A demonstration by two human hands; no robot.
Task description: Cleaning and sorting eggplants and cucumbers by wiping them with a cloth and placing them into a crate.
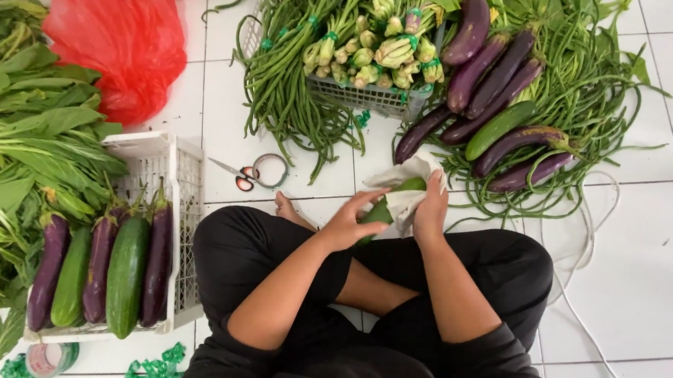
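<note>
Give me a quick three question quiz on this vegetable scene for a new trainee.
1. True or false: both hands are on a green cucumber partly covered by a white cloth.
2. What lies on the floor tiles between the white crate and the person's foot?
3. Which side of the picture shows the red plastic bag: A left, B right?

Key:
1. True; left hand and right hand both hold it.
2. Scissors and a tape roll.
3. A.
</note>
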